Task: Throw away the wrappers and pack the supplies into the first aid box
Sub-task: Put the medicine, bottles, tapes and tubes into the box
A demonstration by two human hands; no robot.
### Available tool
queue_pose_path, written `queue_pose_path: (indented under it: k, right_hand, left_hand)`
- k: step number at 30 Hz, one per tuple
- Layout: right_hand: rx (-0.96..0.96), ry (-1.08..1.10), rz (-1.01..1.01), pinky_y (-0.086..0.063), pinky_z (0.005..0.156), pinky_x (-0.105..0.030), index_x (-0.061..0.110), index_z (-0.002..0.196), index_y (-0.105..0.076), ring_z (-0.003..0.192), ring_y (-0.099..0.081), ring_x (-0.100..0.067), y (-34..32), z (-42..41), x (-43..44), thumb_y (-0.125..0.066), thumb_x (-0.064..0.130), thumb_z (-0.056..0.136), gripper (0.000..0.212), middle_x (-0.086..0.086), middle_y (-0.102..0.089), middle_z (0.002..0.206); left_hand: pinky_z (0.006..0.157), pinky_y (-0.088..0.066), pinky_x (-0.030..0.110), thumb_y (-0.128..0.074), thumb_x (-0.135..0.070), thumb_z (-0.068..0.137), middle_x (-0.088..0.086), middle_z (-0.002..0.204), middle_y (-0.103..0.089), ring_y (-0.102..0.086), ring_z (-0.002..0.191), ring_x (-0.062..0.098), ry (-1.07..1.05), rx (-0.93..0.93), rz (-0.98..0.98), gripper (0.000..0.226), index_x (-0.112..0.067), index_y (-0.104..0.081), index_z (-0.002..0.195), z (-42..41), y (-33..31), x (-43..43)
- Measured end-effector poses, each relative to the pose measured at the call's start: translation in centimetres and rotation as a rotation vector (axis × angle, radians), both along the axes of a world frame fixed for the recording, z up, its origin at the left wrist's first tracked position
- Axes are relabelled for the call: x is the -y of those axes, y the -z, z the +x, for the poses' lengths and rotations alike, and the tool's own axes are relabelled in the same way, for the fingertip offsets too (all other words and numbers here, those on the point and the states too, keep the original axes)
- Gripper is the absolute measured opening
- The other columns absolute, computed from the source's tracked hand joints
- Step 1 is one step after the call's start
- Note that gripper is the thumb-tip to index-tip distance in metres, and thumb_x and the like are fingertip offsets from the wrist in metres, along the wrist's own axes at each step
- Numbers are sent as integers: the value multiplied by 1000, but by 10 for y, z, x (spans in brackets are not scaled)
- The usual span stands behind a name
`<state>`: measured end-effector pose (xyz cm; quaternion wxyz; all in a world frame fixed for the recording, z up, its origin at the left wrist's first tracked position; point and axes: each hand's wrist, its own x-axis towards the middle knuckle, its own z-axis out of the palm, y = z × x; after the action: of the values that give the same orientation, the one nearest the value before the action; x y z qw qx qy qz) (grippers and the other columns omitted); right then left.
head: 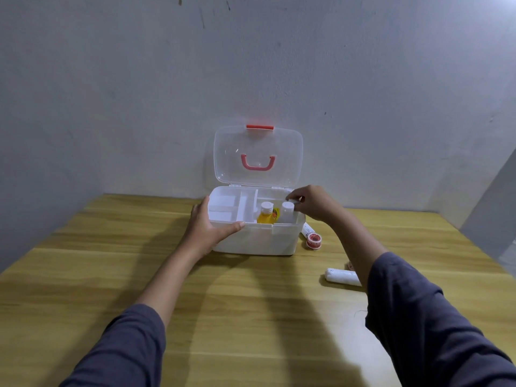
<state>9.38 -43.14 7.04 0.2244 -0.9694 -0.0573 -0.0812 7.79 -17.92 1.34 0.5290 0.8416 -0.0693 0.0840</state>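
Observation:
The white first aid box stands open on the wooden table, its clear lid with a red handle leaning back against the wall. My left hand grips the box's front left corner, thumb over the rim beside the white divider tray. In the right half stand a yellow bottle and a white bottle. My right hand hovers over the box's right edge, its fingertips pinching a small white thing by the white bottle's cap. A roll of tape, a white tube and a bandage roll lie to the right.
The box sits near the table's far edge against a pale wall. A small brownish item lies just behind the bandage roll, mostly hidden by my right forearm. The table's right edge runs diagonally toward me.

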Motion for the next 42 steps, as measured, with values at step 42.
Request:
queue_pose_path:
  k: [42]
  right_hand:
    - [110, 441, 129, -42, 79, -35, 10, 102, -62, 100, -56, -35, 90, -66, 64, -46, 22, 91, 22, -17, -65, 106]
  left_hand:
    - [98, -31, 28, -85, -46, 63, 6, 147, -33, -37, 131, 20, 11, 14, 25, 99, -21, -35, 145, 1, 1, -1]
